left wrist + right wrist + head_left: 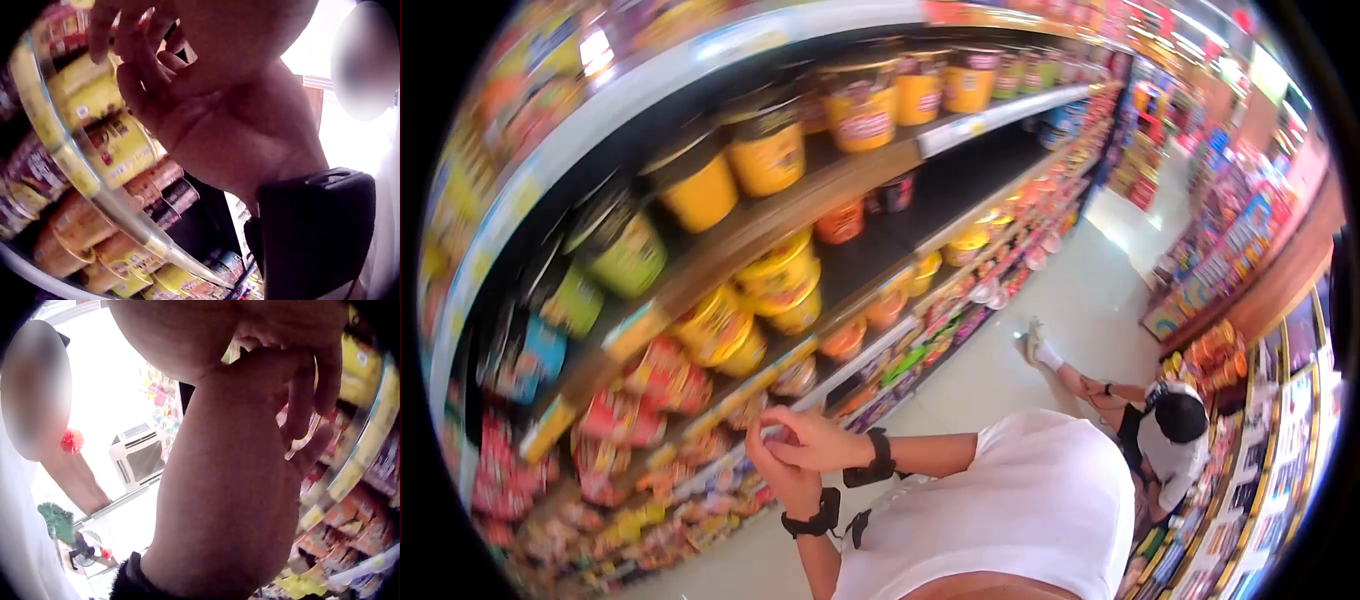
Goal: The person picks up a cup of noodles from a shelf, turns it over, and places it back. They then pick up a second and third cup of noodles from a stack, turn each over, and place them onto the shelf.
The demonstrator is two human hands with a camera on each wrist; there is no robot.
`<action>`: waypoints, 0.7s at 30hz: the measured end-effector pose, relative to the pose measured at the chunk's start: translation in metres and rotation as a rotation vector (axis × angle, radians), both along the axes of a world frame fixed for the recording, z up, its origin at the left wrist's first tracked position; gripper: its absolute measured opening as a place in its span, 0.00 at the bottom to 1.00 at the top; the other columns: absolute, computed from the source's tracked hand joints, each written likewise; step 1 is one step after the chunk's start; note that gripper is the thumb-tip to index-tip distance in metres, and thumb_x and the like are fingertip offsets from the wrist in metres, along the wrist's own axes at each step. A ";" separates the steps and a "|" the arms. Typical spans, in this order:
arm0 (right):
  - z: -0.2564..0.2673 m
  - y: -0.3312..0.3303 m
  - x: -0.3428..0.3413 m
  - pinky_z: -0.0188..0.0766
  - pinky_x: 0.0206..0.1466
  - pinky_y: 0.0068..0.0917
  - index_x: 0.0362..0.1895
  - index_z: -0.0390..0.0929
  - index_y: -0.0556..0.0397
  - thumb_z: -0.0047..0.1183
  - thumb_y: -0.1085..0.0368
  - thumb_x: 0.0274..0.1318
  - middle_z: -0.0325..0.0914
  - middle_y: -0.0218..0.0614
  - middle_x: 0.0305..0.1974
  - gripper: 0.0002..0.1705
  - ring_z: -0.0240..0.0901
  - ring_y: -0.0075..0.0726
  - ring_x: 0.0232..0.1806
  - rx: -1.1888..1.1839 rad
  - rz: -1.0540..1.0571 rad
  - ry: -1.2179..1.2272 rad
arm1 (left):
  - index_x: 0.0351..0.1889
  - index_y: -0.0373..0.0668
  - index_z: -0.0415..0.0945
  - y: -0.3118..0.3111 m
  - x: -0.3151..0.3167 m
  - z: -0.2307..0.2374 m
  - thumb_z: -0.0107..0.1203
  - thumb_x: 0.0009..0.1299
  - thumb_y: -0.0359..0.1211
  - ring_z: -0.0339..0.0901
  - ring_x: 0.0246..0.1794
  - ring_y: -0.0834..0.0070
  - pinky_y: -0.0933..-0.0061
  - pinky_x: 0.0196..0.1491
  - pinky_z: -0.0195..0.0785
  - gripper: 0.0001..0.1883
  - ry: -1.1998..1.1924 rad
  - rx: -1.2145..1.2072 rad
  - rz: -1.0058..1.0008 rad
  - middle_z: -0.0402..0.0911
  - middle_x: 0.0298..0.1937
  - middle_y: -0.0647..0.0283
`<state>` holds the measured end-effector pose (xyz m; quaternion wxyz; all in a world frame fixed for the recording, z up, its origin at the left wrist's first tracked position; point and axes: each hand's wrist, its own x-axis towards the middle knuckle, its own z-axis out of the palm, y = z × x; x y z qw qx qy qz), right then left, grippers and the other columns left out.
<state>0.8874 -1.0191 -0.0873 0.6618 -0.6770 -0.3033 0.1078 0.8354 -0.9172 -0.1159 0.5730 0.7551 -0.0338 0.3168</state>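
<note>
Yellow, round, paper-looking lidded tubs (772,268) standing on the dark middle shelf (970,170); hands meeting in front

Tubs are sitting toward the shelf front, some appearing stacked in pairs. They are looking light for their bulk, walls probably stiff but dentable under a hard squeeze. Printed surface is likely feeling smooth, slightly slippery. Best hold: around the side just under the wide rim, one at a time; stacked ones are probably separating easily, so the lower one is needing care.

Right hand (830,445) and left hand (792,487) are touching each other, fingers loosely bent, pinching no visible item; cannot tell whether anything small is hiding between the palms. Neither is touching a tub.

Containers: dark-topped yellow tubs (765,152) and dark-topped green tubs (618,252) are lining the upper shelf. One small orange tub (840,220) is standing deeper on the middle one. Contents are not showing, probably dry noodles. Glossy red plastic packets (668,375) are lying beside the yellow tubs, looking softer, more crushable.
</note>
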 end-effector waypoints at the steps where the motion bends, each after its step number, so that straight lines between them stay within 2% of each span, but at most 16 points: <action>1: -0.012 0.021 -0.008 0.80 0.45 0.29 0.67 0.65 0.58 0.55 0.65 0.68 0.82 0.45 0.51 0.27 0.83 0.31 0.44 0.007 -0.013 -0.140 | 0.72 0.34 0.60 0.014 -0.019 0.002 0.62 0.70 0.29 0.70 0.66 0.63 0.64 0.61 0.72 0.34 0.012 0.006 0.069 0.66 0.68 0.51; 2: -0.019 0.044 -0.020 0.80 0.44 0.29 0.68 0.64 0.58 0.54 0.64 0.69 0.83 0.45 0.51 0.27 0.83 0.31 0.42 0.024 -0.024 -0.275 | 0.72 0.34 0.60 0.031 -0.037 0.004 0.62 0.70 0.29 0.70 0.66 0.63 0.64 0.61 0.72 0.34 0.027 0.005 0.138 0.66 0.68 0.51; 3: 0.012 0.052 -0.040 0.80 0.44 0.31 0.69 0.64 0.59 0.53 0.61 0.70 0.83 0.44 0.49 0.28 0.83 0.33 0.42 -0.005 0.156 0.031 | 0.72 0.34 0.59 0.050 -0.055 0.004 0.63 0.69 0.28 0.69 0.66 0.60 0.64 0.59 0.74 0.35 0.017 0.141 0.211 0.65 0.67 0.49; 4: -0.003 0.079 -0.052 0.80 0.43 0.32 0.69 0.64 0.59 0.53 0.60 0.71 0.83 0.43 0.47 0.29 0.82 0.35 0.41 0.016 0.172 -0.059 | 0.73 0.33 0.59 0.070 -0.074 0.003 0.64 0.68 0.28 0.69 0.67 0.57 0.64 0.58 0.77 0.36 0.018 0.279 0.279 0.65 0.67 0.48; 5: -0.002 0.100 -0.070 0.80 0.43 0.33 0.70 0.63 0.59 0.53 0.59 0.71 0.82 0.44 0.46 0.30 0.82 0.36 0.41 -0.006 0.225 -0.056 | 0.71 0.31 0.62 0.093 -0.096 -0.001 0.63 0.67 0.29 0.69 0.67 0.53 0.61 0.61 0.75 0.35 0.046 0.431 0.397 0.65 0.67 0.45; 6: 0.000 0.120 -0.088 0.79 0.43 0.33 0.70 0.63 0.60 0.53 0.58 0.71 0.82 0.44 0.45 0.30 0.82 0.36 0.40 -0.027 0.266 -0.063 | 0.71 0.31 0.62 0.112 -0.119 -0.008 0.63 0.67 0.29 0.69 0.67 0.53 0.61 0.61 0.75 0.35 0.072 0.435 0.448 0.65 0.67 0.45; 7: -0.003 0.145 -0.108 0.79 0.45 0.36 0.71 0.61 0.61 0.55 0.57 0.69 0.81 0.50 0.46 0.34 0.83 0.41 0.42 0.006 0.297 -0.166 | 0.70 0.30 0.63 0.129 -0.141 -0.017 0.63 0.68 0.30 0.70 0.66 0.52 0.59 0.62 0.73 0.34 0.093 0.328 0.464 0.66 0.67 0.44; 8: -0.008 0.165 -0.130 0.79 0.45 0.36 0.71 0.61 0.61 0.55 0.57 0.69 0.81 0.50 0.46 0.34 0.83 0.41 0.42 0.008 0.342 -0.152 | 0.69 0.30 0.65 0.145 -0.165 -0.024 0.63 0.68 0.31 0.70 0.66 0.51 0.57 0.62 0.71 0.33 0.112 0.220 0.478 0.66 0.68 0.44; 10: -0.002 0.200 -0.173 0.78 0.49 0.42 0.71 0.59 0.63 0.59 0.54 0.65 0.80 0.57 0.48 0.39 0.82 0.53 0.46 -0.192 0.577 -0.207 | 0.68 0.31 0.66 0.178 -0.218 -0.035 0.63 0.67 0.31 0.71 0.65 0.52 0.59 0.61 0.71 0.32 0.198 0.261 0.572 0.69 0.66 0.47; 12: -0.012 0.236 -0.210 0.76 0.51 0.44 0.70 0.59 0.66 0.59 0.54 0.64 0.80 0.59 0.46 0.40 0.80 0.58 0.48 -0.203 0.673 -0.203 | 0.66 0.33 0.70 0.211 -0.265 -0.043 0.62 0.65 0.29 0.73 0.63 0.56 0.62 0.59 0.71 0.29 0.338 0.347 0.671 0.74 0.62 0.52; 13: -0.016 0.252 -0.229 0.74 0.53 0.47 0.69 0.58 0.69 0.59 0.53 0.63 0.80 0.61 0.45 0.42 0.78 0.63 0.50 -0.221 0.730 -0.209 | 0.66 0.33 0.70 0.221 -0.286 -0.046 0.62 0.65 0.29 0.73 0.63 0.56 0.62 0.59 0.71 0.29 0.360 0.339 0.715 0.74 0.62 0.52; 14: -0.020 0.269 -0.248 0.72 0.56 0.49 0.68 0.58 0.72 0.60 0.53 0.62 0.80 0.63 0.43 0.43 0.76 0.67 0.52 -0.239 0.799 -0.219 | 0.66 0.34 0.71 0.227 -0.304 -0.049 0.61 0.66 0.29 0.74 0.61 0.53 0.61 0.59 0.71 0.28 0.367 0.207 0.679 0.76 0.59 0.50; 15: -0.030 0.284 -0.264 0.74 0.51 0.49 0.67 0.59 0.72 0.61 0.51 0.60 0.80 0.62 0.39 0.44 0.78 0.67 0.48 -0.256 0.836 -0.204 | 0.65 0.36 0.71 0.233 -0.324 -0.052 0.60 0.66 0.29 0.76 0.59 0.50 0.59 0.60 0.70 0.27 0.364 0.071 0.665 0.78 0.57 0.49; 17: -0.026 0.307 -0.285 0.76 0.45 0.50 0.64 0.63 0.72 0.63 0.47 0.59 0.79 0.62 0.37 0.44 0.79 0.68 0.43 -0.320 1.001 -0.113 | 0.60 0.37 0.76 0.244 -0.362 -0.052 0.59 0.65 0.27 0.77 0.57 0.48 0.57 0.59 0.72 0.23 0.407 0.323 0.778 0.80 0.54 0.46; 19: -0.031 0.338 -0.308 0.77 0.51 0.46 0.63 0.67 0.67 0.60 0.37 0.61 0.82 0.61 0.46 0.46 0.82 0.60 0.48 -0.529 1.086 -0.227 | 0.48 0.37 0.80 0.254 -0.389 -0.047 0.57 0.64 0.26 0.80 0.48 0.48 0.54 0.51 0.75 0.14 0.337 0.247 0.870 0.83 0.45 0.48; 21: -0.026 0.362 -0.333 0.77 0.54 0.42 0.64 0.69 0.67 0.58 0.34 0.61 0.82 0.61 0.50 0.48 0.82 0.57 0.51 -0.595 1.175 -0.224 | 0.45 0.37 0.80 0.266 -0.418 -0.045 0.58 0.63 0.26 0.80 0.45 0.49 0.54 0.46 0.74 0.12 0.526 0.225 1.007 0.83 0.42 0.50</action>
